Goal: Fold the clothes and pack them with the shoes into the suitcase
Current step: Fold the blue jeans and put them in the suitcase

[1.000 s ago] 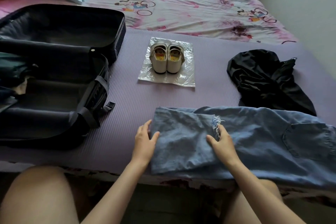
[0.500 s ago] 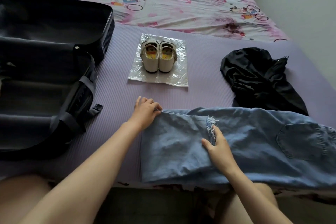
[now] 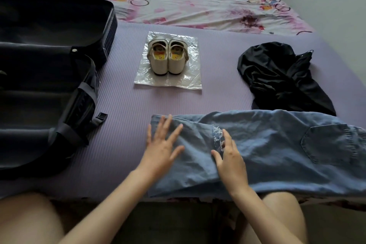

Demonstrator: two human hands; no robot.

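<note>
At lower centre, left hand and right hand lie flat on ripped blue denim jeans. Likely smoothing; folding next needs a hem grip.

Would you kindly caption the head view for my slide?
Left hand and right hand rest on denim garment near shoes and open suitcase.

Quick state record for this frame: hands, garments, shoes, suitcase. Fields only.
left hand: flat, fingers spread, pressing the left end of the denim garment
right hand: flat on the denim beside its frayed rip
black garment: crumpled, unfolded, past the denim on the right
shoes: pair side by side on a clear plastic sheet, centre of the purple mat
suitcase: open, at left, none of these items in it
</note>
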